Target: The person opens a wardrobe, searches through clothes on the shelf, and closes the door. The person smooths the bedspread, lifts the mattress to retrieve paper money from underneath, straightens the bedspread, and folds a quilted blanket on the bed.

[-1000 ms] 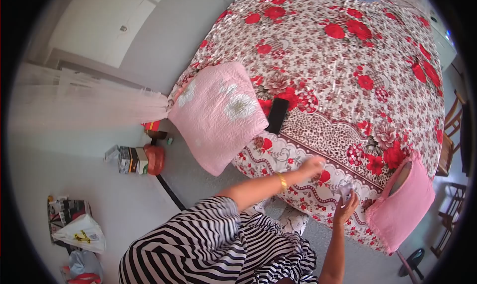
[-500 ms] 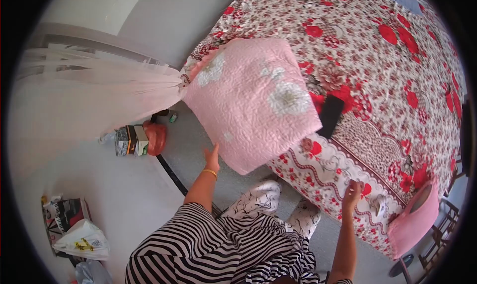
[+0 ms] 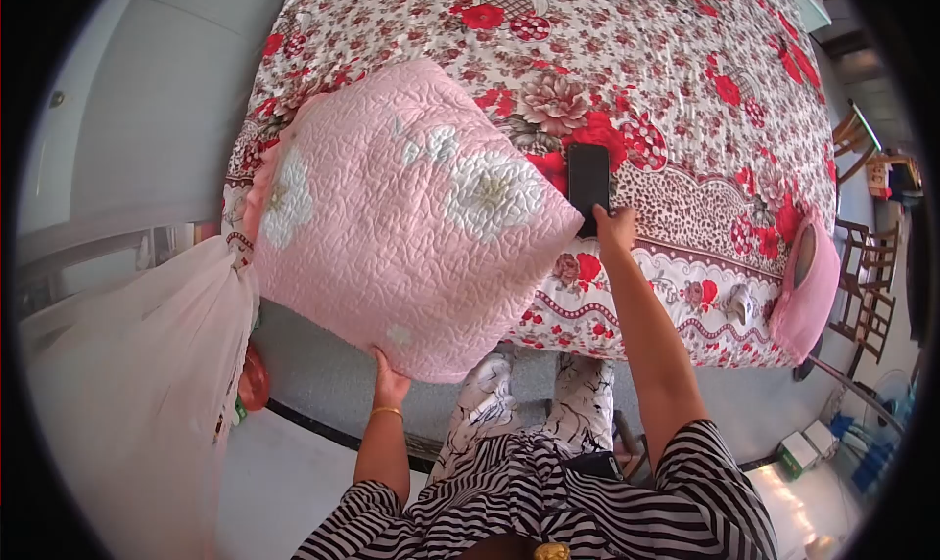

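The left hand (image 3: 391,379) has moved onto the pink quilted cover (image 3: 382,256), clamped on its near edge; the right hand (image 3: 616,227) has reached the black smartphone (image 3: 588,178), thumb at its lower end, firmness of grip unclear, beside the cover's corner on the floral bedspread (image 3: 676,119)

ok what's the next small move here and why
Probably slide the black phone away from the pink quilted cover with the right hand: that hand is at the phone's lower end, the cover's corner lies right by it, and the left hand appears to hold the cover's near edge.
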`<state>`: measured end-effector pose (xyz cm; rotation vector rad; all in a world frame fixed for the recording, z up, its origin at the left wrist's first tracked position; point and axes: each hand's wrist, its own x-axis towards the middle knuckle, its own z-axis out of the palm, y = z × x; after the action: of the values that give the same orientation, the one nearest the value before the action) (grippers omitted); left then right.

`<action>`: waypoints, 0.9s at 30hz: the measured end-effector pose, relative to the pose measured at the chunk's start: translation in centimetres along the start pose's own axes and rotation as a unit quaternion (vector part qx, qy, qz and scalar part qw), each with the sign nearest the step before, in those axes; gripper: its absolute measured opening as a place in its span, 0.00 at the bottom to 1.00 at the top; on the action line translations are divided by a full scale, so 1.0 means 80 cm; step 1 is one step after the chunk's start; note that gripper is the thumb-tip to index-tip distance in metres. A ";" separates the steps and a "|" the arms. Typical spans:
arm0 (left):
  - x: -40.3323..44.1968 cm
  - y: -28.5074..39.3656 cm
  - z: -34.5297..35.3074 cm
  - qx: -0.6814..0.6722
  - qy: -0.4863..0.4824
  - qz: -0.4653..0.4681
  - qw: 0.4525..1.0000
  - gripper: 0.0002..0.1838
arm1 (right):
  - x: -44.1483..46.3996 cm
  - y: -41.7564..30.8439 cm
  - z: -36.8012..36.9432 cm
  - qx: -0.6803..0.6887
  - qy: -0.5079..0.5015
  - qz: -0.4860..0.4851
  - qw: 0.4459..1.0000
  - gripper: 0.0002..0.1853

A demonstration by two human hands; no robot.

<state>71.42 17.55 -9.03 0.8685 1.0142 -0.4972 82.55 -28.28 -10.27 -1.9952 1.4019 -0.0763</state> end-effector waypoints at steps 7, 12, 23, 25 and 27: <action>-0.066 0.014 0.009 0.035 0.028 0.068 0.997 0.40 | -0.008 0.026 0.016 0.098 -0.087 -0.033 0.991 0.21; -0.172 0.053 0.117 0.006 0.029 0.160 0.987 0.33 | 0.031 0.074 -0.043 0.171 -0.045 -0.002 0.984 0.17; -0.255 0.086 0.475 0.307 -0.050 0.403 0.861 0.18 | 0.206 0.373 -0.313 0.070 -0.063 0.114 0.989 0.22; -0.248 0.066 0.575 0.420 -0.214 0.349 0.810 0.14 | 0.228 0.412 -0.335 -0.199 -0.033 0.000 0.979 0.25; -0.207 0.025 0.647 0.462 -0.389 0.411 0.683 0.14 | 0.205 0.346 -0.382 -0.270 -0.072 -0.044 0.959 0.25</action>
<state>92.24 -23.90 19.30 1.6743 -0.5674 -0.4947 54.25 -62.40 -7.84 -2.4434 1.3344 0.4499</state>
